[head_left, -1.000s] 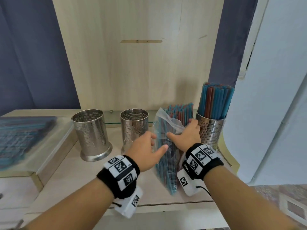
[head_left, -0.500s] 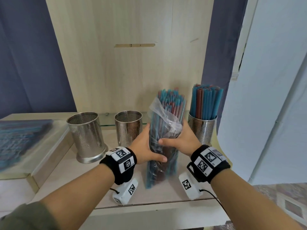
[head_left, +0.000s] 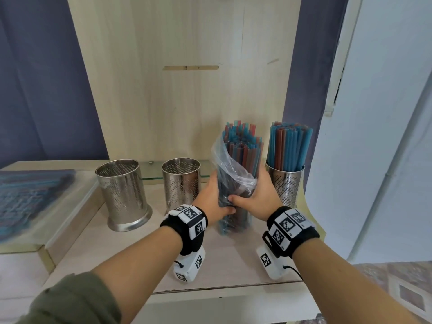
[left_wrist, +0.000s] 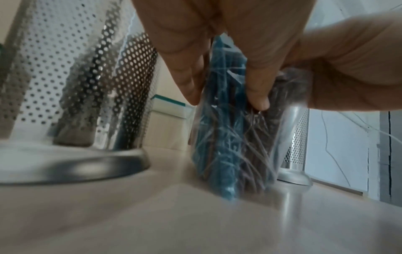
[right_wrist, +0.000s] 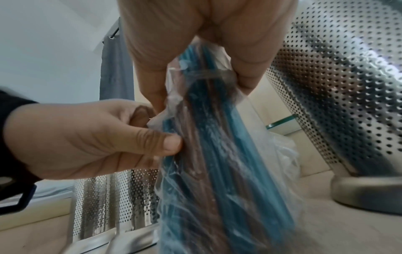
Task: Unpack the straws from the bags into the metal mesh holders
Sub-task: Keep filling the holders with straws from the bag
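Straws [head_left: 243, 146] in blue and reddish brown are standing upright in a clear plastic bag [head_left: 230, 174], and we are gripping that bag with both hands. Our left hand [head_left: 211, 197] is wrapping its fingers around the left side of the bag, while our right hand [head_left: 259, 196] is curling round the right side, its thumb lying across the front. The bag's open mouth is sitting loose about the upper part of the straws, whose tips are poking out above the plastic. Its lower end is reaching down to the pale wooden surface [head_left: 117, 249]; the left wrist view is showing it touching there.

Just right of the bag, a metal mesh holder [head_left: 286, 183] is standing full of straws. Just left of it, a second holder [head_left: 181, 181] is standing with nothing showing above its rim, and farther left a third holder [head_left: 122, 195] is doing the same. At the far left edge, a blurred bluish slab [head_left: 30, 202] is lying on a raised ledge. Behind everything, a light wooden panel [head_left: 187, 90] is rising between dark blue curtains [head_left: 42, 90].
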The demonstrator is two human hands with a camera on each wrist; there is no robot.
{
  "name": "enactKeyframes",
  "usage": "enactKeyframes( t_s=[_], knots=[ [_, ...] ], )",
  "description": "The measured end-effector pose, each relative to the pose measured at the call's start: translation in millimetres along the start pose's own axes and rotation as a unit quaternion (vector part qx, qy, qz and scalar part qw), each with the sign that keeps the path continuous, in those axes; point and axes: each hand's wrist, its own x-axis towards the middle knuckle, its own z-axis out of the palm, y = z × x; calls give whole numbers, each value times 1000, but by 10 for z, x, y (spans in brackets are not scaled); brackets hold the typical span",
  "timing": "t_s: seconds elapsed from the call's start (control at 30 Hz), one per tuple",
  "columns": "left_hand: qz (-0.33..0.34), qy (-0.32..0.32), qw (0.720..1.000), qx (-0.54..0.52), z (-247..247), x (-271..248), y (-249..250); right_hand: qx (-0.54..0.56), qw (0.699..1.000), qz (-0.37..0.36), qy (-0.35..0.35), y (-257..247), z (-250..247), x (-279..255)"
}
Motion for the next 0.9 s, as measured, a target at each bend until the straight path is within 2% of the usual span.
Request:
enactKeyframes(
  t_s=[0.17, 0.27, 0.33, 0.43, 0.5, 0.57, 0.6, 0.67, 0.7, 0.73, 0.8, 0.9],
  knots=[
    [-20, -37, 999, 29, 94, -5, -183, -18, 997, 72, -14, -25, 38, 30],
    [-52, -92, 990, 90, 129, -14, -245, -22, 991, 133, 2, -88, 73, 66],
    [-78, -137, 975, 159, 115, -22, -239, -61, 983, 174, 17, -86, 120, 75],
    [-70, -179, 936, 297, -9, -63, -102, -116, 971, 207, 25, -66, 196, 70],
    [-55, -121, 935, 329, -174, -92, 9, -140, 966, 218, 19, -67, 231, 84],
    [-16, 11, 955, 295, -392, -126, 109, -172, 959, 224, 10, -79, 246, 113],
    [14, 90, 956, 278, -502, -142, 142, -192, 955, 227, 0, -94, 246, 125],
    [56, 219, 936, 271, -669, -155, 151, -242, 940, 236, -32, -137, 222, 155],
    [54, 250, 927, 276, -722, -149, 113, -272, 930, 241, -51, -166, 199, 172],
    [38, 256, 925, 278, -755, -135, 52, -299, 920, 243, -70, -216, 167, 186],
    [-9, 225, 937, 267, -776, -107, -114, -324, 910, 247, -81, -359, 100, 221],
    [-67, 181, 959, 209, -747, -96, -369, -358, 905, 228, -29, -602, 51, 315]
  ],
)
